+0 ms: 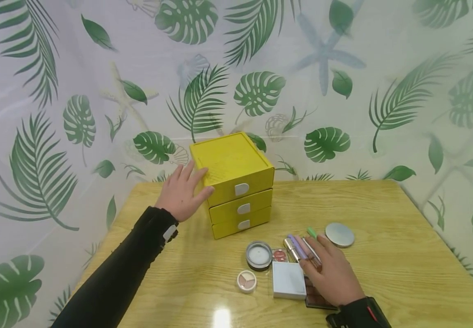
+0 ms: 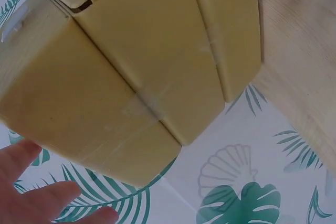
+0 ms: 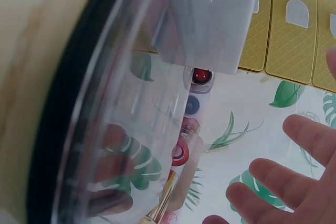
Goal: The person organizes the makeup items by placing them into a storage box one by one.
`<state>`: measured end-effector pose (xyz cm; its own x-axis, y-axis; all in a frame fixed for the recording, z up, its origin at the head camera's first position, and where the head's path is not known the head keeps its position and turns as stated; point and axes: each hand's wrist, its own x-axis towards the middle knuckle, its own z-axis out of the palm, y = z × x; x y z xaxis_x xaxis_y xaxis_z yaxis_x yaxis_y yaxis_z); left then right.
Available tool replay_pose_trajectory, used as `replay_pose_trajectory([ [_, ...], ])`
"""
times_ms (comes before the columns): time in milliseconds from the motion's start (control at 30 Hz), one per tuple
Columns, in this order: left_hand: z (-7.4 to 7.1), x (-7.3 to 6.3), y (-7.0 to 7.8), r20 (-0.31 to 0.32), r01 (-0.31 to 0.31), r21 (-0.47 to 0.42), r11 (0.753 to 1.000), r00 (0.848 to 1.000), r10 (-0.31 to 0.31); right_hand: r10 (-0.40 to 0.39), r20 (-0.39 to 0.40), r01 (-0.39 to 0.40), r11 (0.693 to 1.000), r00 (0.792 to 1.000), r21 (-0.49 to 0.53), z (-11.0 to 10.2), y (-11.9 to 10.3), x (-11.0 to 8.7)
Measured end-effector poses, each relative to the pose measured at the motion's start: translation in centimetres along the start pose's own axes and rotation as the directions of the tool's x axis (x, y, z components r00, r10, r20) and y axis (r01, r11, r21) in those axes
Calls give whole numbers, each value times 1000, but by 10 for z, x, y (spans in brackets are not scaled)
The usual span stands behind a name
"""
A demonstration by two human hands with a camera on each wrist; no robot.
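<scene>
A yellow three-drawer box (image 1: 232,159) with pale tabs stands toward the back of the table, all drawers pushed in. At its left side is my left hand (image 1: 185,193), fingers spread; contact cannot be told for certain. In the left wrist view the fingers lie along an edge of the box (image 2: 142,51). My right hand (image 1: 334,271) hovers over or rests lightly on several slim lip tubes (image 1: 297,248), fingers extended and partly covering them. A green-ended tube (image 1: 312,233) pokes out beyond its fingertips. The right wrist view has the right fingers (image 3: 310,135) straight and apart, gripping nothing.
Left of the right hand lie a white square case (image 1: 288,280), a round clear-lidded compact (image 1: 259,256), a small three-colour pot (image 1: 246,281) and a red-panned case (image 1: 279,255). A dark palette (image 1: 318,298) is partly under the hand. A silver round compact (image 1: 339,234) lies behind it.
</scene>
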<state>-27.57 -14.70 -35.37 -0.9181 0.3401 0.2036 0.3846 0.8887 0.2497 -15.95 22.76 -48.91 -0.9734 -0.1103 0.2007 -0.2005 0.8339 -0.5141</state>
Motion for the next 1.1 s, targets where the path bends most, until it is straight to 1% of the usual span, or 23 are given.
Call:
replay_pose_trajectory([
  [100,-3,7,1,28,34,2,999,999,-34,3,2,-3,1000,1000,0,0,0,0],
  [267,-9,19,6,58,67,18,998,996,-68,0,8,0,1000,1000,0,0,1,0],
  [500,-13,37,13,100,107,-12,994,989,-105,-2,12,2,1000,1000,12,-1,1,-1],
  [600,-13,44,16,117,115,-13,993,987,-113,-7,12,6,1000,1000,18,-1,1,-2],
  [767,-14,52,18,133,109,-28,994,986,-105,-9,14,9,1000,1000,18,-1,0,-2],
  [933,-16,59,19,141,98,-34,995,986,-93,-7,17,7,1000,1000,4,-2,-3,-2],
  [1100,-14,65,18,156,99,-43,994,984,-92,2,28,-1,1000,1000,-9,-2,-4,-3],
])
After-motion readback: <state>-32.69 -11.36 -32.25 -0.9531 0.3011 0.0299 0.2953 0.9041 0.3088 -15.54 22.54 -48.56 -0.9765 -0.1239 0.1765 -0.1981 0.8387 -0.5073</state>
